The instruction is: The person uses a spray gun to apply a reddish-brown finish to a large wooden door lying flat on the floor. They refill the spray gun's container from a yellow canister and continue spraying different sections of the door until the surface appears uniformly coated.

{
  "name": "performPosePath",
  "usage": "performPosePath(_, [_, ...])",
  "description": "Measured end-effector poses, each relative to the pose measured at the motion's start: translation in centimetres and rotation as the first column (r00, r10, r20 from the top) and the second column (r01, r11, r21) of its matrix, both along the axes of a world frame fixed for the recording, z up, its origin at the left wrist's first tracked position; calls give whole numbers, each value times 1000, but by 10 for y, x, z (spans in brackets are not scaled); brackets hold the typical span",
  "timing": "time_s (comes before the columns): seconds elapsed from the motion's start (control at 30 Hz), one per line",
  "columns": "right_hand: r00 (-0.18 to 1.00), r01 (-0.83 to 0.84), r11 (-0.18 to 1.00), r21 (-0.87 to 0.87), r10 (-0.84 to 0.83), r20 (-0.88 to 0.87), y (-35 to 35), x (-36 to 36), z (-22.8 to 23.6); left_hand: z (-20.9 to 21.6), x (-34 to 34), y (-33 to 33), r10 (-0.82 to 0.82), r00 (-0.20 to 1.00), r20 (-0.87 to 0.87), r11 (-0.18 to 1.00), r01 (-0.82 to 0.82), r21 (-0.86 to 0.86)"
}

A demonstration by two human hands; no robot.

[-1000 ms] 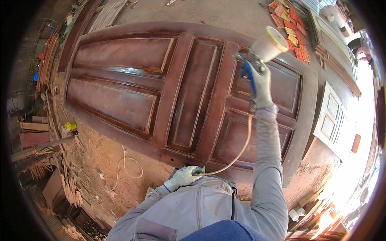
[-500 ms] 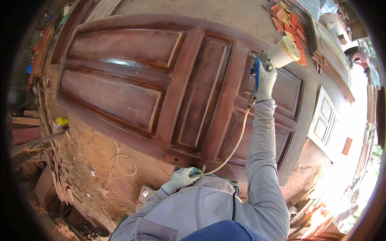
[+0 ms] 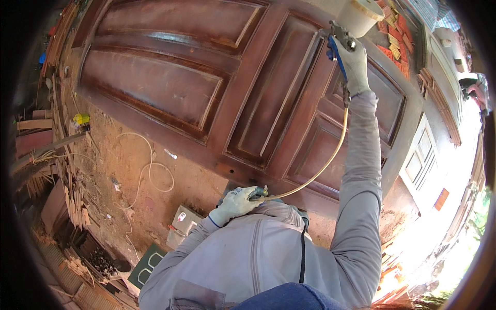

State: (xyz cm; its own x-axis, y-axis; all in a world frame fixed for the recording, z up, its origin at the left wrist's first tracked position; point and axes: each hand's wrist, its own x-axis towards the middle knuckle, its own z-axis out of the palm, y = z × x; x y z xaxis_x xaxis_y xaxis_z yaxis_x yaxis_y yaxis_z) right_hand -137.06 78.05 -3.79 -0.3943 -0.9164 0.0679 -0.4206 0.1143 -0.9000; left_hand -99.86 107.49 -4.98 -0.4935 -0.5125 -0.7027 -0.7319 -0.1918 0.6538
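A woodworking workshop: panelled door (image 3: pixel 243 88), spray gun (image 3: pixel 339 32), scrap wood (image 3: pixel 76 207), dirt floor (image 3: pixel 121 160).

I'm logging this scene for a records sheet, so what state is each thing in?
right hand: gloved, gripping
spray gun: held in the right hand; trigger position unclear
cup: tilted, attached to the spray gun
left hand: gloved, closed around the hose
hose: curved slackly between the hands
brown door: lying flat, glossy in places
ground hose: loosely looped
red and yellow blocks: grouped untidily
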Motion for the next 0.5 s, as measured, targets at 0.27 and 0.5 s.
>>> performPosePath(0.27, [860, -315, 938, 144, 218, 462, 155, 26, 55, 1, -1, 15, -129, 990, 64, 991, 126, 38])
performPosePath(0.5, [983, -143, 957, 254, 106, 150, 164, -37, 36, 12, -15, 24, -203, 979, 32, 979, 202, 30])
